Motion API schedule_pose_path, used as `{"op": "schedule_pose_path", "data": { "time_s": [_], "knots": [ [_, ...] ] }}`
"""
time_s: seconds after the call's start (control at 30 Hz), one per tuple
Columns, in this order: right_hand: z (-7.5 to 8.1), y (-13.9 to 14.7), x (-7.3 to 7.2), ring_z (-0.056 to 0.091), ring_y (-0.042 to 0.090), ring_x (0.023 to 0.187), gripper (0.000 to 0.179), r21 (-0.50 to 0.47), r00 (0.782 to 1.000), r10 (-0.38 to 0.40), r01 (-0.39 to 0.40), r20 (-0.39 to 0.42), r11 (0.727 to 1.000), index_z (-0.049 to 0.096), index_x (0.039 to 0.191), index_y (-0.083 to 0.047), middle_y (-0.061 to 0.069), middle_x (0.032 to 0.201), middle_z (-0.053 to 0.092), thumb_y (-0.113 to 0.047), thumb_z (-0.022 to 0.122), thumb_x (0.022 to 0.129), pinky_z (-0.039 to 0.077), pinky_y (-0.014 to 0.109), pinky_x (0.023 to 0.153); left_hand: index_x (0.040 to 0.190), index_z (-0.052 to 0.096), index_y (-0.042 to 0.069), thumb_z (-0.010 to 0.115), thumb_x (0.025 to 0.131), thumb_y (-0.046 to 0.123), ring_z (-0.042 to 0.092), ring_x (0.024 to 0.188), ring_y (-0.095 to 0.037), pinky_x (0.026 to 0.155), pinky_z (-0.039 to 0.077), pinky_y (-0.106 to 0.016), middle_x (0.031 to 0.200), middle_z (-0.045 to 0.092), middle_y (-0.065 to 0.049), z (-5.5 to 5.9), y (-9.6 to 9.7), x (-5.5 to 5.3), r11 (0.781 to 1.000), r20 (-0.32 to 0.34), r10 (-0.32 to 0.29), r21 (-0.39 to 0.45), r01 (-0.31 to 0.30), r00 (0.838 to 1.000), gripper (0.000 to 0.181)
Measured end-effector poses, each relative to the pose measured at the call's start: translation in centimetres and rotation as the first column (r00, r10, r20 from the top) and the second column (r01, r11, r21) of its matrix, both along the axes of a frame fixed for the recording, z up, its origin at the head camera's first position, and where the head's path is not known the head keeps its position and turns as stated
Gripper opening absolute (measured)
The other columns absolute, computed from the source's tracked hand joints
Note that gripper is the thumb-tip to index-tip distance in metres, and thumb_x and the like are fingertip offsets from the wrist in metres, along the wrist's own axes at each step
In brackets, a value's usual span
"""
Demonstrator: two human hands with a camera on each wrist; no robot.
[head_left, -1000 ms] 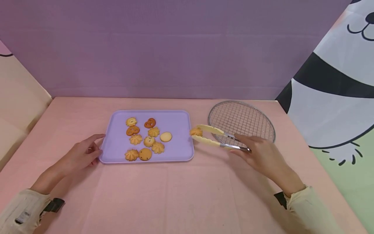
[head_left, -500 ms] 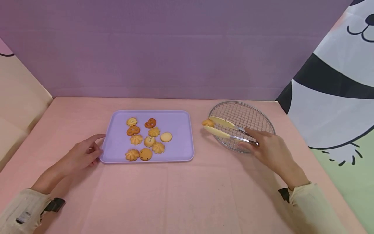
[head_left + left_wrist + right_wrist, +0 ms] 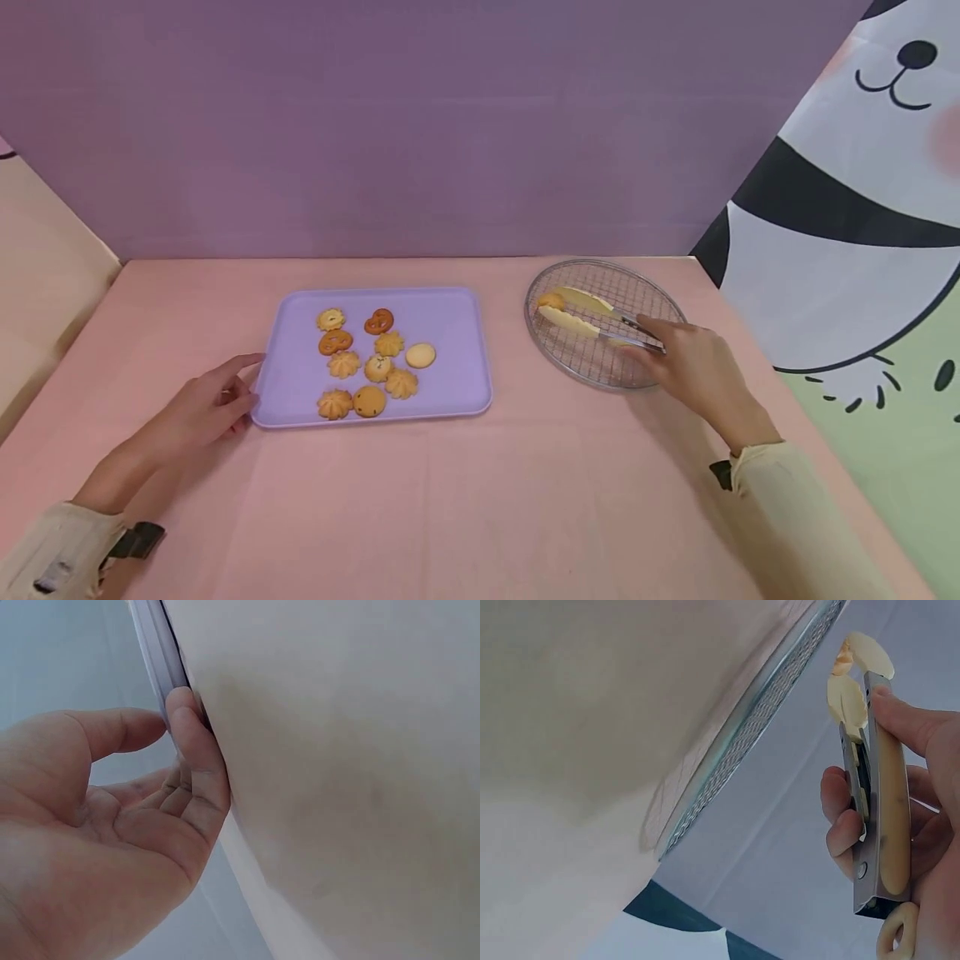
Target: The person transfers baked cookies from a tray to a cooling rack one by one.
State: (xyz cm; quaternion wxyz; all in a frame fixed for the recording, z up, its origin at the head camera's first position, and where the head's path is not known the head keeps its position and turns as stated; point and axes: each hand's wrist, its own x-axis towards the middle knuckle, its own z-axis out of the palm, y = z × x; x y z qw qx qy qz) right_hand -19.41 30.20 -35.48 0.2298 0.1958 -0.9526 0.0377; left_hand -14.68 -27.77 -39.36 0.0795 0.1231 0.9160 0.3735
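Note:
My right hand (image 3: pixel 686 358) grips a pair of tongs (image 3: pixel 573 322) with cream-coloured tips and metal arms. Pinched between those tips is a golden cookie (image 3: pixel 552 301), over the left part of a round wire rack (image 3: pixel 592 357); whether it touches the mesh cannot be told. In the right wrist view, thumb and fingers wrap the handle of the tongs (image 3: pixel 889 810). My left hand (image 3: pixel 187 417) touches the left edge of a lilac tray (image 3: pixel 457 358). Seen from the left wrist, thumb and fingertips rest against the tray's rim (image 3: pixel 156 652), without plainly clamping it.
Several cookies lie on the tray, among them pretzel shapes (image 3: pixel 335 342), a plain round cookie (image 3: pixel 420 355), a speckled one (image 3: pixel 370 402) and a ridged one (image 3: pixel 401 383). Pink cloth (image 3: pixel 487 500) covers the table. A purple wall (image 3: pixel 412 167) stands behind.
The tongs and the cookie in them have moved right and away from me, from the tray's right edge to over the wire rack. My left hand stays at the tray; the head view has shifted slightly.

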Motion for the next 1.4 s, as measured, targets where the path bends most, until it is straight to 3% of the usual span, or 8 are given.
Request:
{"op": "schedule_pose_path", "data": {
  "time_s": [0.23,0.43,0.77,1.4],
  "knots": [
    [-0.3,0.6,-1.0,0.054,0.024,0.053,0.051,0.02,0.996,-0.08,0.079,0.039,0.997,0.063,0.109,-0.006,0.014,0.074,0.065,-0.044,0.066,0.076,0.042,0.043,0.049,0.133,0.032,0.002,0.053,0.087,0.004,0.052,0.055,-0.011,0.049,0.046,-0.023,0.074,0.052,-0.007,0.1,0.1,-0.2,1.0,-0.05,-0.006,-0.018,0.005,0.999,0.051],
    [-0.6,0.6,-1.8,0.047,0.021,0.046,0.05,0.012,0.994,-0.093,0.093,0.049,0.996,0.063,0.109,-0.006,0.013,0.064,0.062,-0.043,0.067,0.076,0.038,0.04,0.043,0.134,0.031,0.001,0.053,0.087,0.003,0.052,0.056,-0.012,0.05,0.046,-0.024,0.076,0.052,-0.008,0.0,0.0,0.1,1.0,-0.019,-0.003,-0.009,0.003,1.0,0.052],
    [-0.9,0.2,-2.8,0.045,0.02,0.048,0.051,0.04,0.979,-0.143,0.139,0.145,0.99,0.061,0.112,-0.003,0.017,0.073,0.064,-0.042,0.064,0.079,0.038,0.036,0.043,0.135,0.03,0.002,0.054,0.087,0.004,0.053,0.056,-0.012,0.049,0.047,-0.025,0.077,0.053,-0.009,-0.1,-0.2,0.1,1.0,-0.005,0.005,0.01,-0.005,1.0,0.053],
    [-1.5,0.2,-3.4,0.049,0.022,0.05,0.048,0.034,0.969,-0.167,0.163,0.185,0.986,0.058,0.113,-0.003,0.018,0.077,0.064,-0.038,0.064,0.081,0.041,0.04,0.046,0.135,0.031,0.003,0.054,0.087,0.003,0.053,0.055,-0.012,0.05,0.047,-0.025,0.076,0.053,-0.008,-0.3,-0.2,-0.1,1.0,-0.01,0.011,-0.011,-0.011,1.0,0.053]
  ]
}}
